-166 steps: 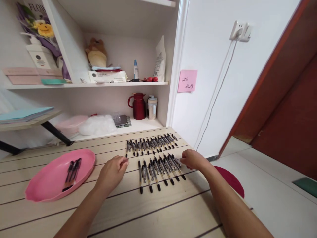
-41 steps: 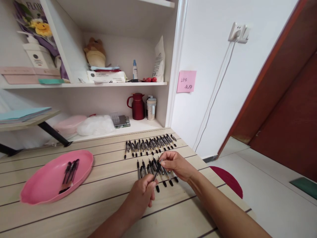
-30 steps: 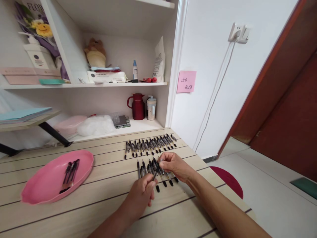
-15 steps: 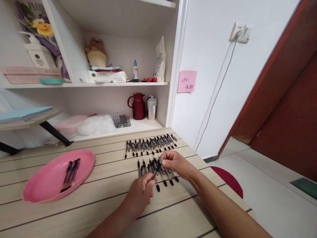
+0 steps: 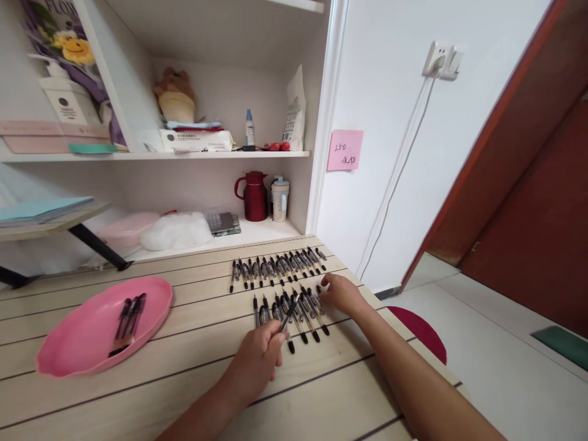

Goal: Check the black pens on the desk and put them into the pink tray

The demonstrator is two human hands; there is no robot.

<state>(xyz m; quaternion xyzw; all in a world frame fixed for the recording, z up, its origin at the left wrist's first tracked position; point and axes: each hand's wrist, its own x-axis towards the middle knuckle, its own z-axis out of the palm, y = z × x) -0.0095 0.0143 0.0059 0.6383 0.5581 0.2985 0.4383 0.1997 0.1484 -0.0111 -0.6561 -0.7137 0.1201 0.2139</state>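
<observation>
The right hand [image 5: 339,294] curls its fingertips down over the right end of the near row of pens [image 5: 313,320] on the table [image 5: 184,373], and they hide what they touch, so I cannot tell whether they pinch anything. The left hand [image 5: 258,362] is closed on one black pen [image 5: 290,310], whose lower end is buried between thumb and fingers [image 5: 278,340]. The rest of the pen slants up and to the right above the near row, its tip just short of the right hand, with the far row [image 5: 275,268] lying beyond.
</observation>
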